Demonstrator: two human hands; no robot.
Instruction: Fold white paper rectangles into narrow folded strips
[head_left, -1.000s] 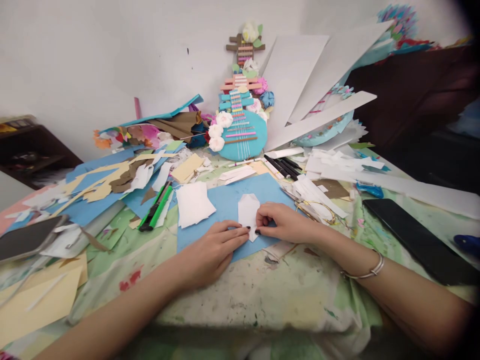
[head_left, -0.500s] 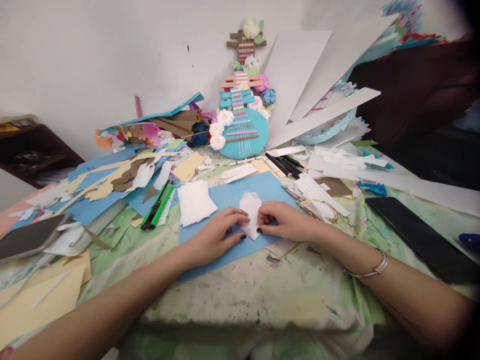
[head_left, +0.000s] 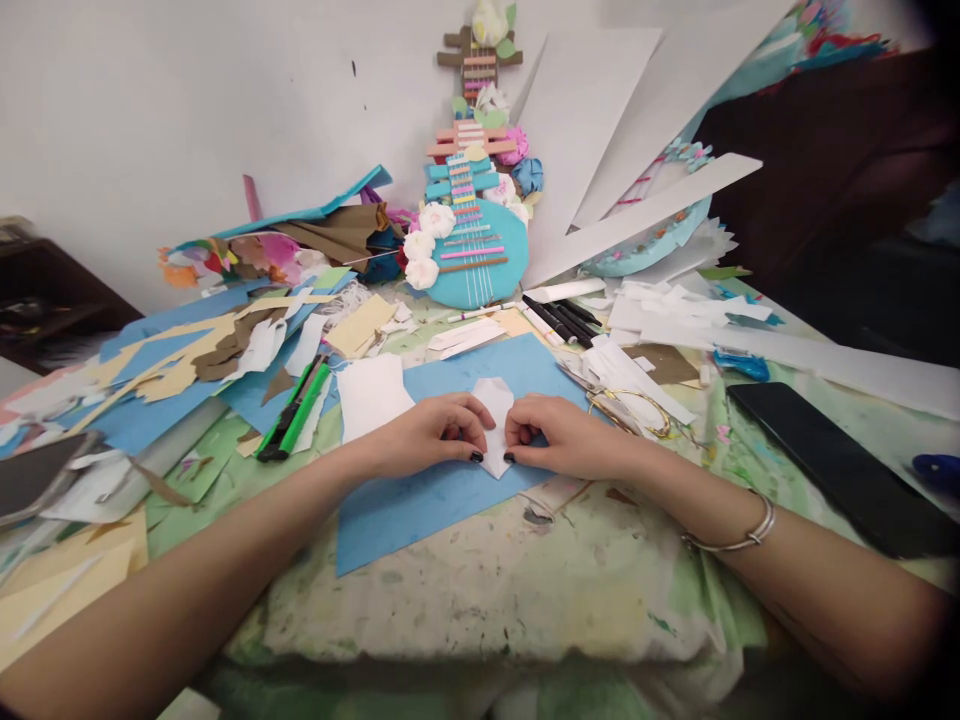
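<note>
A small folded piece of white paper (head_left: 494, 402), with a pointed lower end, stands out against the blue sheet (head_left: 409, 510). My left hand (head_left: 431, 432) pinches its left edge between thumb and curled fingers. On the opposite edge my right hand (head_left: 562, 437) does the same, thumb low and fingers bent. The paper's side edges are partly hidden by my fingertips. Just left of the hands lies a stack of white paper pieces (head_left: 371, 392), overlapping the blue sheet.
A green and black utility knife (head_left: 294, 410) lies left of the stack. Gold-handled scissors (head_left: 637, 412), black markers (head_left: 562, 320) and a dark phone (head_left: 840, 465) are on the right. Paper scraps (head_left: 217, 350) cover the left. A turquoise paper instrument (head_left: 484, 255) leans at the back.
My left fingers and thumb have closed onto the paper's left edge; before, they lay more spread beside it. The view has shifted a little, so most things appear further left.
</note>
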